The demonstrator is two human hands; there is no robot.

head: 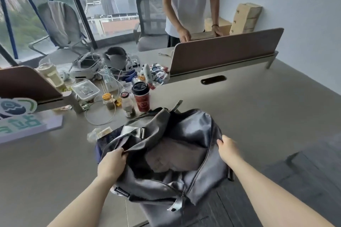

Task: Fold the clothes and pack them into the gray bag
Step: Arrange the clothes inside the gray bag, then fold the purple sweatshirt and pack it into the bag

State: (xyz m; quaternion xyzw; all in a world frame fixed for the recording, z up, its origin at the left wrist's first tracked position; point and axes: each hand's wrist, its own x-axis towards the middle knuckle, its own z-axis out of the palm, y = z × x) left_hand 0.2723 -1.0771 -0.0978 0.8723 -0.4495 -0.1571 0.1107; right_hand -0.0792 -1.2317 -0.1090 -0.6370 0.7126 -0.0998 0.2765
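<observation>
Gripping opposite rims of the gray duffel bag (166, 153), the left hand (111, 164) and right hand (227, 148) hold it open. Keep both rims taut. Fold clothes flat onto the pale garment (171, 156) inside the bag.

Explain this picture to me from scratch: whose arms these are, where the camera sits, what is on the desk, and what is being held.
There is no machine here. One camera is worn on a person's head and looks forward and down, so the two bare arms at the bottom belong to the wearer.

The left hand grips the left edge of the gray bag, and the right hand grips its right edge, holding the opening apart. Inside lies a pale garment.

The bag sits at the near edge of a gray desk. Behind it stand a red cup with a black lid, small jars, a clear food box, headsets and tangled cables. Across the desk, behind a brown divider, another person stands with both hands on a box.
</observation>
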